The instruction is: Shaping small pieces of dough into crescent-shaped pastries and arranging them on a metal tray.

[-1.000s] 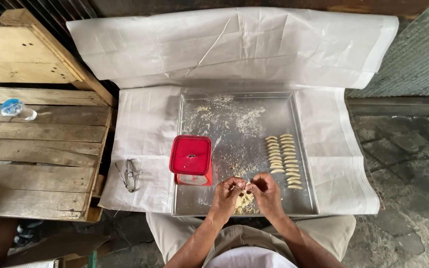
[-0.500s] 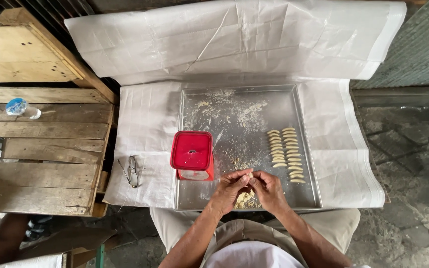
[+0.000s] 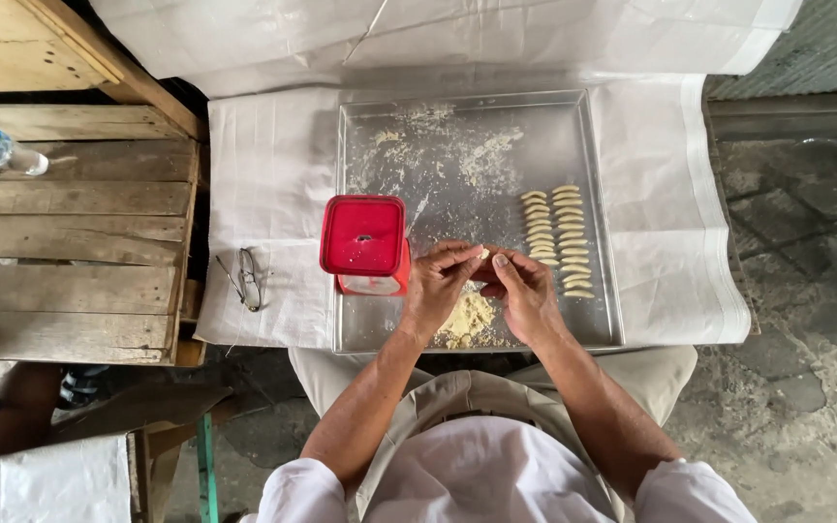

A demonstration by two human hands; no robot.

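Note:
My left hand (image 3: 438, 286) and my right hand (image 3: 523, 291) meet over the near edge of a metal tray (image 3: 457, 116), pinching a small pale piece of dough (image 3: 483, 254) between their fingertips. Under the hands lies a heap of crumbly dough (image 3: 467, 318). Two rows of several finished crescent-shaped dough pieces (image 3: 556, 237) lie on the tray right of my hands. A red-lidded plastic container (image 3: 364, 242) stands on the tray just left of my left hand.
The tray rests on white woven sacking (image 3: 273, 174). A pair of glasses (image 3: 244, 279) lies left of the tray. Wooden pallets (image 3: 70, 242) at left carry a plastic bottle (image 3: 7, 152). Another person's arm (image 3: 12, 407) shows at lower left.
The camera has come closer and shifted. My hands stay together over the dough heap, working the small piece between the fingertips.

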